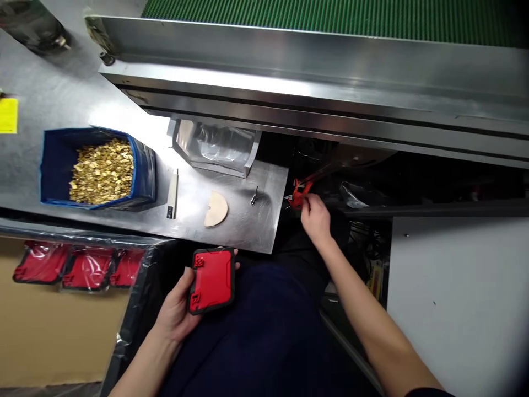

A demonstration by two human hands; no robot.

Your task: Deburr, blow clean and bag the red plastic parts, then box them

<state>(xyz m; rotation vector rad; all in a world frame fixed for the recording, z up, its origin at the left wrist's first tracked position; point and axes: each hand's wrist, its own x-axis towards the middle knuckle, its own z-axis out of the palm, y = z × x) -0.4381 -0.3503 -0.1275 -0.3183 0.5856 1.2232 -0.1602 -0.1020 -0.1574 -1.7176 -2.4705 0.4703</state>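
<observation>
Fingers of the left hand (pixel 177 309) grip the red-and-black case (pixel 212 281) by its edges, red face up, at seven o'clock from the view's centre. At two o'clock from the case, the right hand (pixel 317 220) has its fingers drawn together at the orange tool (pixel 296 197), just past the end of the table (pixel 243 232); I can't tell whether they grip or merely touch it. Handling that tool looks like the current step; next calls for a sure hold on it and a steady case.
</observation>
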